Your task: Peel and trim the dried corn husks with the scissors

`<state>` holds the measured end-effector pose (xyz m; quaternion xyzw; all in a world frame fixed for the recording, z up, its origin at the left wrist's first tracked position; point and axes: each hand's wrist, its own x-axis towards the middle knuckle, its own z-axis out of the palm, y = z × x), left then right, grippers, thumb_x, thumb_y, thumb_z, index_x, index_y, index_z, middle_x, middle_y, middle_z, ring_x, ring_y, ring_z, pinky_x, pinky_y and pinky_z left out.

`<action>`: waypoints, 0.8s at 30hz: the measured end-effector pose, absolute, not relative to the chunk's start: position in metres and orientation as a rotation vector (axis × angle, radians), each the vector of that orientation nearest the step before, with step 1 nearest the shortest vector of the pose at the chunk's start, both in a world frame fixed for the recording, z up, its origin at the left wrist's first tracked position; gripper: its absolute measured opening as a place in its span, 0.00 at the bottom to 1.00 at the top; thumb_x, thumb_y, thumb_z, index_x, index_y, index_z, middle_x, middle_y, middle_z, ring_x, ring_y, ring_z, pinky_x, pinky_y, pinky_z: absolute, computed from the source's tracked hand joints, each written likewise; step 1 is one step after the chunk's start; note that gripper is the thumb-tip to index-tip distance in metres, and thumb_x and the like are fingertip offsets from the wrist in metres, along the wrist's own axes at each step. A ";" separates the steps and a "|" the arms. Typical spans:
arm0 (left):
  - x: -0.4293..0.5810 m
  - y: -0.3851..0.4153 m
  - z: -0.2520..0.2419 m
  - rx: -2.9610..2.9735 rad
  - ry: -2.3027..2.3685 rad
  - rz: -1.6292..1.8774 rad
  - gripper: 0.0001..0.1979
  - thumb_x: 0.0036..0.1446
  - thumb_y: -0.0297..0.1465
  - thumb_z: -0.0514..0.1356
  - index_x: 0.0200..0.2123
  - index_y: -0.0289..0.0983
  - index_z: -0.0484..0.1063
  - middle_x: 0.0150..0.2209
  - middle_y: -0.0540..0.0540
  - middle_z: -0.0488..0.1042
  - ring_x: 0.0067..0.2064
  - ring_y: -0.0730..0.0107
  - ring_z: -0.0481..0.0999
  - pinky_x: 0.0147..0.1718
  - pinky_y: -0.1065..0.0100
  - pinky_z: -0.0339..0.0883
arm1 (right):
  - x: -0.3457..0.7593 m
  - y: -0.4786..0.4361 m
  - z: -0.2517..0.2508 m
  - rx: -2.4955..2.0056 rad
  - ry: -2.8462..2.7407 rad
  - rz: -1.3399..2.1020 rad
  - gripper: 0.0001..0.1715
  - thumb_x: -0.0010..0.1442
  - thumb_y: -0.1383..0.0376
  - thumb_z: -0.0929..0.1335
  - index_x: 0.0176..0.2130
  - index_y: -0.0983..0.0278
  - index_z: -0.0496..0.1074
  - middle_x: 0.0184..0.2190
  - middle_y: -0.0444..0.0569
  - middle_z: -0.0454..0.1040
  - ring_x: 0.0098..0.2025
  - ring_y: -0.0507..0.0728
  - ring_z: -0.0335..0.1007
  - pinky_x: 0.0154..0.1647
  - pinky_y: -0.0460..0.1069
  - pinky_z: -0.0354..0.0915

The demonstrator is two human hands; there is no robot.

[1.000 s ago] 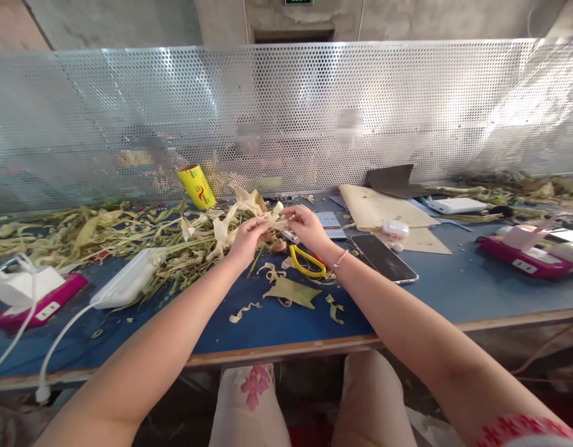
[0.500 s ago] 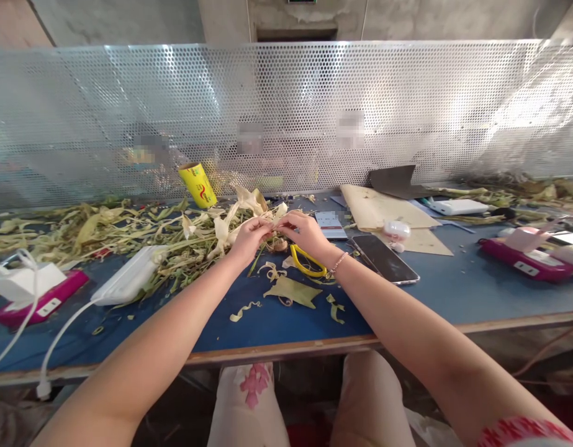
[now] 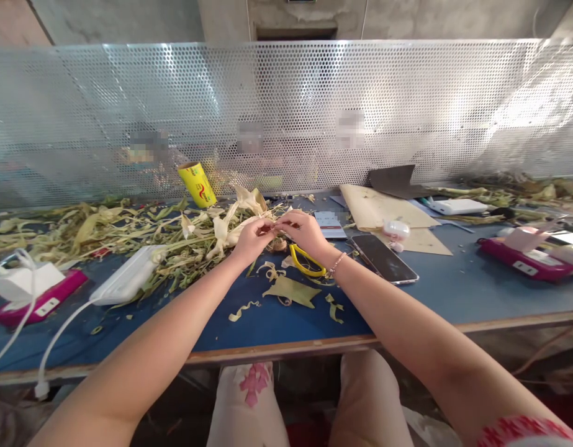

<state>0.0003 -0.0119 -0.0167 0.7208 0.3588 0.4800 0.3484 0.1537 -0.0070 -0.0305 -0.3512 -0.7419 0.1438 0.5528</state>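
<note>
My left hand [image 3: 254,239] and my right hand [image 3: 303,228] meet above the middle of the blue table, fingertips pinched close together. What they hold is too small to make out. Pale dried husks [image 3: 228,226] lie just behind and left of my left hand. Below my right hand, yellow-handled scissors [image 3: 307,259] rest on the table, their blades not visible. A small brown coil [image 3: 279,244] sits under my fingers. Nearer to me lie a flat green husk piece [image 3: 293,290] and curled strips [image 3: 243,310].
A heap of dried leaves [image 3: 85,226] covers the left, with a yellow tube [image 3: 197,184] behind. White power bank [image 3: 128,276] and pink power strip [image 3: 65,295] stand at left. Phone [image 3: 383,257], earbud case [image 3: 397,230], brown paper [image 3: 383,208] and another strip [image 3: 528,257] are at right. Perforated screen [image 3: 286,93] behind.
My left hand has shifted slightly to the right, and its fingers have curled in more. My right hand stays nearly in place, its fingers slightly moved. The objects on the table lie as before.
</note>
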 end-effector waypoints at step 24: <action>0.002 -0.005 -0.024 1.492 0.868 1.346 0.13 0.37 0.38 0.65 0.21 0.35 0.69 0.23 0.51 0.67 0.29 0.72 0.67 0.34 0.67 0.64 | 0.143 0.000 -0.036 -0.869 -1.260 0.910 0.11 0.47 0.60 0.68 0.31 0.63 0.66 0.27 0.43 0.69 0.29 0.50 0.67 0.35 0.48 0.66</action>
